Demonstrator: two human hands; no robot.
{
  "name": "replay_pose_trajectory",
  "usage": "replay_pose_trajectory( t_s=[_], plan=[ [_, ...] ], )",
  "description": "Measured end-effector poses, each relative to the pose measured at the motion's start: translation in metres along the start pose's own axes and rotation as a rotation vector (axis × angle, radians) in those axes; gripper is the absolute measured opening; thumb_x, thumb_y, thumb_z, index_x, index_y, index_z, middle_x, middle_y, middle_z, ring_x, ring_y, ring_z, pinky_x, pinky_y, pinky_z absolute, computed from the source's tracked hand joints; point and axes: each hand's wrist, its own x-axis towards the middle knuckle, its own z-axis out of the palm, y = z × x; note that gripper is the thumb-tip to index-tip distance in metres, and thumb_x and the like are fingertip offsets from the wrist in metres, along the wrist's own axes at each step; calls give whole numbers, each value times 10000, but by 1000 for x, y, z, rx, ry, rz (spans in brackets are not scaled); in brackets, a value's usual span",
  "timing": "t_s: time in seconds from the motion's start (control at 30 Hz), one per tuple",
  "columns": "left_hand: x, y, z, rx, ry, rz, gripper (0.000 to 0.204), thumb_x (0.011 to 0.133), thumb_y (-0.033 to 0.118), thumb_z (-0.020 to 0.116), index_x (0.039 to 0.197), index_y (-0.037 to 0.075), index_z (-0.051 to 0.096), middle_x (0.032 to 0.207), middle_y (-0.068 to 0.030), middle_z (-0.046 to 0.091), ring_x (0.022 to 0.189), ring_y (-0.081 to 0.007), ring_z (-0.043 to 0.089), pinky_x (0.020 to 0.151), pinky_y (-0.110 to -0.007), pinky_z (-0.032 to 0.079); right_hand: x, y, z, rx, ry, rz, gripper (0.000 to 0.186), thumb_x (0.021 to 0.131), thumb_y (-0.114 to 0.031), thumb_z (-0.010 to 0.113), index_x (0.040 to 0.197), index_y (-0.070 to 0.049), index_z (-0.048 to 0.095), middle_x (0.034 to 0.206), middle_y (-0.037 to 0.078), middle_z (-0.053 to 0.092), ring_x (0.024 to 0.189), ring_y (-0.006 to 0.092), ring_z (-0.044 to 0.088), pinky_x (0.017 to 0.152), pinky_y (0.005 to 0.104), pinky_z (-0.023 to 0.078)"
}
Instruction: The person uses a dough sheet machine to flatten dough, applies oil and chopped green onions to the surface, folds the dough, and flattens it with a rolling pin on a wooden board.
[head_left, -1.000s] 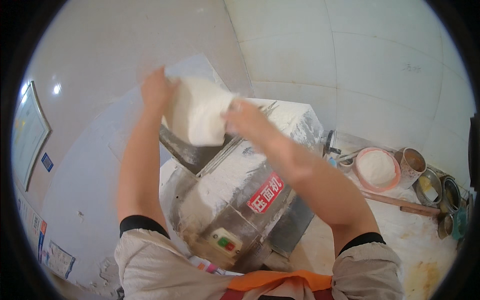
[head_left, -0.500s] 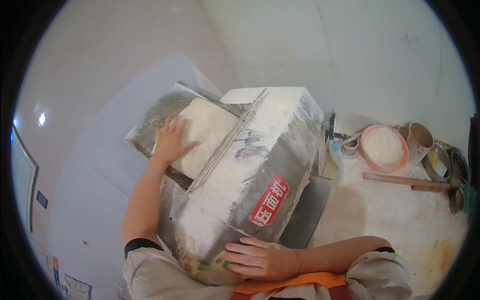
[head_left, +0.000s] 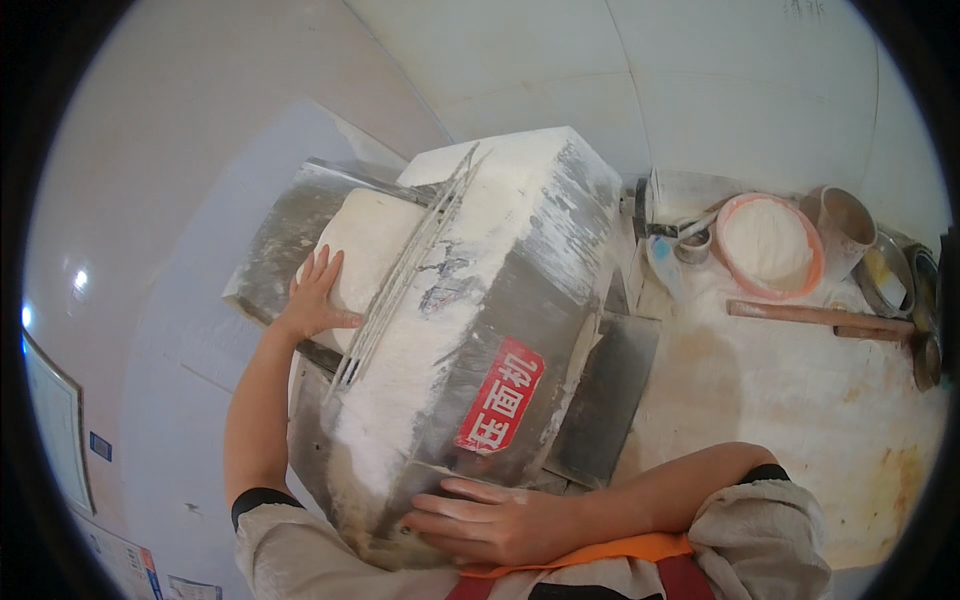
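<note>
At nine o'clock, your left hand lies open on dough, thumb best held off the rods; at six, your open right hand overlies the machine.

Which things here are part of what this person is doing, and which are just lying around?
Seemingly in use:
pale dough sheet, under the left hand
metal tray beneath it
floury machine, right hand at its near end

Lying about:
pink bowl of white powder
wooden rod
tall cup
</note>
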Motion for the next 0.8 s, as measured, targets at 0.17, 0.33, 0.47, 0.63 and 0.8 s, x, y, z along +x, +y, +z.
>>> replay_pose_trajectory(
  t_s=[0.17,0.33,0.47,0.63,0.8],
  plan=[
    [3,13,8,15,-48,1,1221,580,572,810,1542,208,152,1611,-123,47,1473,-381,11,1123,-620,110,-5,1,-2,-30,26,-8,473,885,-248,599,1258,37,550,1423,181,435,1349,344,382,1110,510,313],
    [5,16,18,129,-81,92,1037,724,371,742,1545,208,128,1610,-136,31,1464,-420,29,1105,-647,136,-24,42,-9,22,134,-15,431,841,-202,592,1215,11,570,1372,190,486,1278,360,452,1083,531,324],
    [18,-8,35,140,13,275,944,807,322,668,1551,182,103,1599,-182,54,1466,-413,32,1103,-648,132,-108,111,-32,-370,695,684,509,863,-199,606,1303,33,500,1387,218,477,1305,374,436,1098,483,319],
    [29,-20,54,1,23,332,889,851,399,622,1543,115,141,1578,-231,111,1458,-426,59,1125,-601,113,-218,206,32,854,1168,1463,631,928,-385,559,1393,16,416,1354,200,503,1269,333,462,1049,400,357],
    [30,-14,55,-62,-56,300,859,859,370,621,1536,104,163,1572,-224,142,1452,-405,102,1131,-570,135,-217,228,58,1238,1159,1514,587,920,-373,582,1350,4,448,1327,159,514,1202,289,497,1002,397,394]
  ],
)
